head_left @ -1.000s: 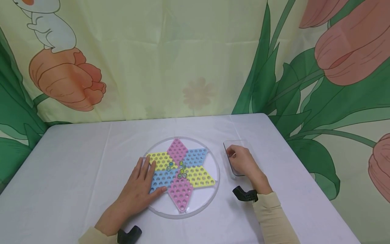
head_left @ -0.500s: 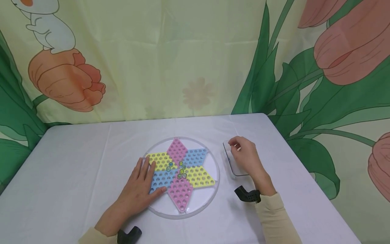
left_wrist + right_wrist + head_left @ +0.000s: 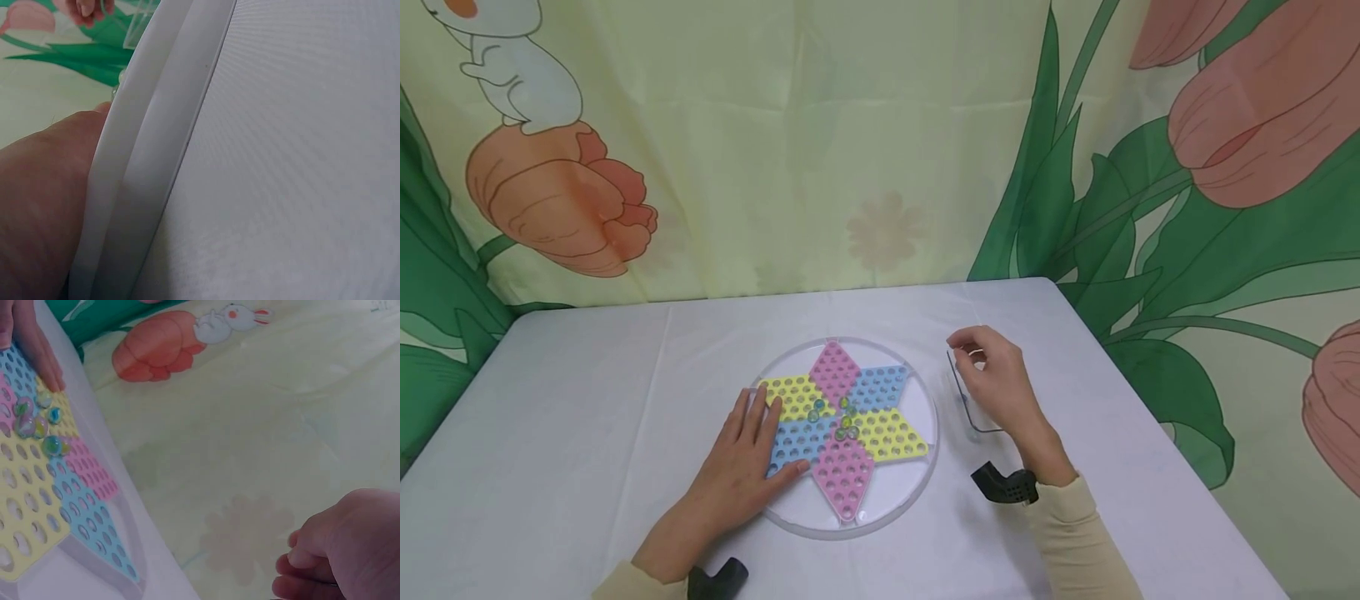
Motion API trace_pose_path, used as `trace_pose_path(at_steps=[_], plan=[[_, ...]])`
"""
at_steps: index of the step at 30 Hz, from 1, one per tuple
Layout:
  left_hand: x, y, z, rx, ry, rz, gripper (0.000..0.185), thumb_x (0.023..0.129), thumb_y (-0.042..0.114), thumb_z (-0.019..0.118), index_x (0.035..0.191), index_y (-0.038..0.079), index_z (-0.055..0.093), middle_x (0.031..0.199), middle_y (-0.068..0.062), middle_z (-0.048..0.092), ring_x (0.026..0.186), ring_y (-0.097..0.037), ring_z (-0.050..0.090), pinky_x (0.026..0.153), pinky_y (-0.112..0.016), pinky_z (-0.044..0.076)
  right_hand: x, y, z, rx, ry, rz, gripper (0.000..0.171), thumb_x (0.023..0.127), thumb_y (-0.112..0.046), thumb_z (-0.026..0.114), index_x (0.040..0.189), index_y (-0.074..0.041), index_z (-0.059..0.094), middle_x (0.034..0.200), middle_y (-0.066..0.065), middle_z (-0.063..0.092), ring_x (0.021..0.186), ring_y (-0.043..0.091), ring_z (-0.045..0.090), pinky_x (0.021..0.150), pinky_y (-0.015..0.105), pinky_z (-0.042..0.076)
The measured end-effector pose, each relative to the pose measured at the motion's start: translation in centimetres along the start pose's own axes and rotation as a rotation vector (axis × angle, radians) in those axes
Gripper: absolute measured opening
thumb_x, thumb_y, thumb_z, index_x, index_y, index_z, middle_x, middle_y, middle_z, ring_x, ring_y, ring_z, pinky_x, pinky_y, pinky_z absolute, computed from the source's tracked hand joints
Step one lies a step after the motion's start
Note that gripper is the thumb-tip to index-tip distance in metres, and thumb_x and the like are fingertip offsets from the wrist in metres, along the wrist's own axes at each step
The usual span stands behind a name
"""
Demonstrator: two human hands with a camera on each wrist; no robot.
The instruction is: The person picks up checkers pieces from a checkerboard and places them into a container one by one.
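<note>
A round clear board (image 3: pixel 922 467) with a six-pointed star of pink, yellow and blue holed panels lies mid-table. Several glass marbles (image 3: pixel 846 421) sit clustered at its centre, seen also as marbles (image 3: pixel 37 422) in the right wrist view. My left hand (image 3: pixel 752 446) rests flat on the board's left side, fingers straight, its thumb against the white rim (image 3: pixel 137 156). My right hand (image 3: pixel 972 348) hovers over the left end of a clear plastic box (image 3: pixel 976 418), fingers curled and pinching something small and pale that looks like a marble.
A white cloth covers the table (image 3: pixel 587 400), whose far edge meets a flower-printed curtain (image 3: pixel 880 142). Black wrist mounts (image 3: pixel 1004 486) sit at both sleeves. Bare cloth lies left of the board and in front of it.
My right hand has lifted out of the clear box and shifted a little left and away from me, fingers drawn together. The left hand and the board have not moved.
</note>
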State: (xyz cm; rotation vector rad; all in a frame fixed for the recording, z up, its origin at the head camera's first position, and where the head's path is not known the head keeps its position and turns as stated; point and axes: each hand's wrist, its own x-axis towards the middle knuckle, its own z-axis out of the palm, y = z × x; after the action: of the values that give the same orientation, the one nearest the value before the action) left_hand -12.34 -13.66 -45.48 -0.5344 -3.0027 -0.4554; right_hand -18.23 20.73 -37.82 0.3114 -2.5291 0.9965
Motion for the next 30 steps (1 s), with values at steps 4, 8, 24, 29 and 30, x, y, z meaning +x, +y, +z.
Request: trace_pose_path(at_steps=[4,8,24,29,30], plan=[[0.0,0.0,0.0,-0.004,0.001,0.003,0.096,0.091,0.061,0.057,0.155,-0.002,0.025,0.164,-0.026,0.013,0.152,-0.044,0.006,0.121,-0.058,0.018,-0.1,-0.4,0.2,0.007,-0.001,-0.024,0.015,0.094,-0.002,0.062,0.106,-0.006,0.069,0.105,0.007,0.070,0.095,0.018,0.065,0.083,0.038,0.059],[0.0,0.0,0.0,-0.009,0.000,0.003,0.096,0.091,0.061,0.057,0.155,-0.002,0.025,0.164,-0.026,0.013,0.153,-0.044,0.006,0.121,-0.058,0.017,-0.2,-0.9,0.3,0.030,-0.012,-0.036,0.016,0.093,-0.002,0.063,0.107,-0.006,0.069,0.105,0.007,0.070,0.095,0.018,0.065,0.084,0.038,0.059],[-0.1,0.0,-0.2,-0.011,0.002,-0.002,0.095,0.091,0.062,0.056,0.155,-0.002,0.025,0.164,-0.025,0.012,0.153,-0.044,0.005,0.121,-0.058,0.019,-0.8,-2.7,2.5,0.140,-0.113,-0.113,0.014,0.092,-0.001,0.063,0.102,-0.008,0.069,0.101,0.002,0.070,0.089,0.011,0.064,0.083,0.033,0.058],[0.0,0.0,0.0,0.002,0.005,-0.004,0.096,0.091,0.063,0.055,0.155,-0.001,0.025,0.165,-0.024,0.012,0.153,-0.043,0.005,0.121,-0.058,0.018,-1.2,-3.3,3.3,0.188,-0.173,-0.120,0.014,0.092,-0.001,0.064,0.102,-0.009,0.069,0.101,0.002,0.070,0.089,0.009,0.065,0.084,0.031,0.058],[0.0,0.0,0.0,0.005,0.006,-0.006,0.096,0.091,0.063,0.055,0.155,-0.001,0.025,0.165,-0.024,0.012,0.153,-0.043,0.005,0.121,-0.057,0.018,-1.3,-3.3,3.5,0.194,-0.186,-0.121,0.014,0.092,-0.001,0.064,0.102,-0.009,0.069,0.101,0.002,0.070,0.089,0.009,0.065,0.084,0.031,0.058]])
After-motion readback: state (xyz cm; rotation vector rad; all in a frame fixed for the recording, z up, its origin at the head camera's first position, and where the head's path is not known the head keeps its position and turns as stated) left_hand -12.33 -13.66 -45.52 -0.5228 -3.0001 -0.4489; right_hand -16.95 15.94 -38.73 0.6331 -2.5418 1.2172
